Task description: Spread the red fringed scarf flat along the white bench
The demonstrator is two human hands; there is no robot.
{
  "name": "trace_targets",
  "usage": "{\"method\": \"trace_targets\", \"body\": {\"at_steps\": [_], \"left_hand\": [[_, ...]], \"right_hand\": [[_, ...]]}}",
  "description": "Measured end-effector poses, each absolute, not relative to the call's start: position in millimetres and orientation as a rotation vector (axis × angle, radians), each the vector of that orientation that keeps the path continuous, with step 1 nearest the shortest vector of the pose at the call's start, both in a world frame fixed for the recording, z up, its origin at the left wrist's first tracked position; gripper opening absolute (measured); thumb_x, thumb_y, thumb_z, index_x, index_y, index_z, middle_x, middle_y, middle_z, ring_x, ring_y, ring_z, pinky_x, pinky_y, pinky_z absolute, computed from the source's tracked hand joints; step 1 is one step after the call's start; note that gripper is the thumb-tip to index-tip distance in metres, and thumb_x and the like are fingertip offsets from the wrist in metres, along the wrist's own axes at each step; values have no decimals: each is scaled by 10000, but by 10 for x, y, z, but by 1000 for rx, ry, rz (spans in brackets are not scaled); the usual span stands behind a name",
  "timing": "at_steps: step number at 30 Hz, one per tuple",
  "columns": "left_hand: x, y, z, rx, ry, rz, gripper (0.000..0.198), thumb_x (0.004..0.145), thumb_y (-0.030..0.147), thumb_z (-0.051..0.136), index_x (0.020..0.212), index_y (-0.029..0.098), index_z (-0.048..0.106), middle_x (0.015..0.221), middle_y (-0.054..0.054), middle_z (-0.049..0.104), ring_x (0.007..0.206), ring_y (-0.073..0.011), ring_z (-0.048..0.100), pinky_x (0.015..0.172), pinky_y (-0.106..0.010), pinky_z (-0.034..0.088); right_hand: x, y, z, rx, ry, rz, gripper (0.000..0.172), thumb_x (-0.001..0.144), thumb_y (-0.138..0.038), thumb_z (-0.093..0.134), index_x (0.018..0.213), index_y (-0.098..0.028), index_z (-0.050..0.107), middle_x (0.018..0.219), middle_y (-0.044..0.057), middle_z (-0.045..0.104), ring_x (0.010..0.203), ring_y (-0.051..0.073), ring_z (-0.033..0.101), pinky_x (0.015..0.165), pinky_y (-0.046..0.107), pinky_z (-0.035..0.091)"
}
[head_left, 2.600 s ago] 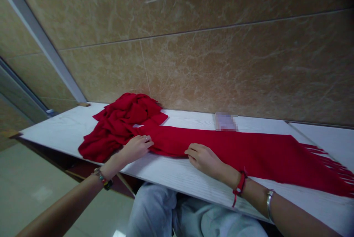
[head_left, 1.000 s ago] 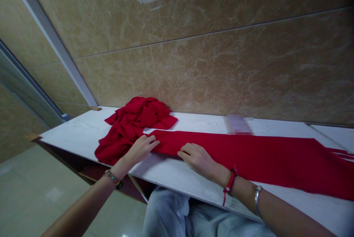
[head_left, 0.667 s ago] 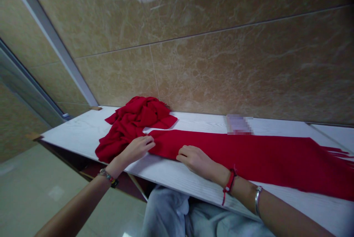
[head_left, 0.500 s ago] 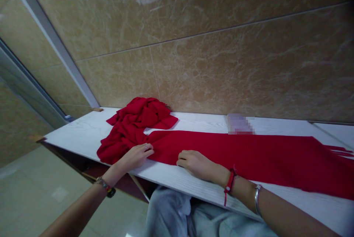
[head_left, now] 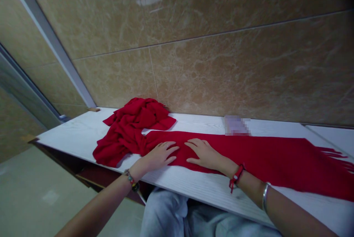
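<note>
Head view, red scarf (head_left: 246, 150), fringed, partly bunched

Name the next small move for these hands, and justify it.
Probably slide the left hand toward the bunched red cloth and smooth some out: it and the right hand lie spread over the flat red stretch, while that bunch sits heaped in folds.

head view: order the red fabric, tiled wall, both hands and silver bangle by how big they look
Largest to smallest:
Tiled wall
Red fabric
Left hand and right hand: too alike to rank
Silver bangle
</note>
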State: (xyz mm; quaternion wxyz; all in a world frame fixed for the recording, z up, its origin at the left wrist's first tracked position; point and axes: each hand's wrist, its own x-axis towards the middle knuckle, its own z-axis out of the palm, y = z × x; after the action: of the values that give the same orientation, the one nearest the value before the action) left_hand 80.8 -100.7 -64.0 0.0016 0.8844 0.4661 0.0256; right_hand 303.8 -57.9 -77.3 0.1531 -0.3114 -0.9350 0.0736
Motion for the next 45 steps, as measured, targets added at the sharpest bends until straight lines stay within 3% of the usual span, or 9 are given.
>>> {"method": "trace_targets", "body": {"at_steps": [4,11,16,21,34,38,42,45], "left_hand": [[676,-992,-718,2559,1609,-128,579,852,509,334,1358,259,203,1430,-115,185,1303,-298,130,985,-552,182],[378,-983,-624,2469,1601,-280,799,752,639,398,1374,203,151,1426,-176,119,1305,-319,65,995,-506,189],[483,-968,-535,2456,1576,-295,741,792,589,389,1371,182,170,1420,-200,112,1298,-332,80,978,-511,229],[844,-952,-610,2668,1483,60,531,884,427,333,1355,205,229,1427,-127,187,1312,-238,119,1016,-421,236],[901,-938,-796,2659,1523,-49,665,822,540,368,1366,205,183,1432,-113,178,1316,-240,100,1036,-438,162],[957,-979,-741,2740,1481,38,613,831,496,389,1343,187,255,1415,-125,230,1306,-248,147,1030,-440,181],[1072,-1089,-579,2932,1252,89,432,805,429,477,1171,198,490,1246,-88,467,1147,-220,415,971,-359,312],[1128,-1136,-485,3013,1161,-5,303,800,294,502,1081,187,539,1079,-65,564,960,-185,535,826,-284,426]], "right_hand": [[3115,-596,-842,-958,-2822,295,751,790,-643,304,1353,-147,268,1405,161,238,1290,316,157,1008,531,127],[3166,-640,-808,-918,-2833,390,752,767,-657,343,1365,-216,228,1428,117,191,1308,302,84,1023,522,59],[3189,-657,-757,-909,-2852,427,750,774,-658,320,1369,-215,215,1432,120,173,1309,305,70,1020,536,50],[3262,-654,-693,-852,-2864,431,731,775,-650,335,1360,-222,242,1433,107,181,1311,290,77,1020,541,64],[3330,-594,-767,-1038,-2837,432,770,762,-645,369,1370,-199,214,1436,134,152,1303,341,52,980,610,71],[3360,-626,-658,-809,-2873,429,691,750,-545,501,1329,-213,323,1411,103,255,1297,293,146,1015,536,114],[3388,-745,-571,-624,-2821,344,508,744,-400,584,1198,-187,505,1234,90,495,1156,216,396,989,373,270],[3409,-821,-551,-632,-2796,236,337,765,-278,571,1088,-184,587,1064,76,587,988,190,501,890,323,361]]}}
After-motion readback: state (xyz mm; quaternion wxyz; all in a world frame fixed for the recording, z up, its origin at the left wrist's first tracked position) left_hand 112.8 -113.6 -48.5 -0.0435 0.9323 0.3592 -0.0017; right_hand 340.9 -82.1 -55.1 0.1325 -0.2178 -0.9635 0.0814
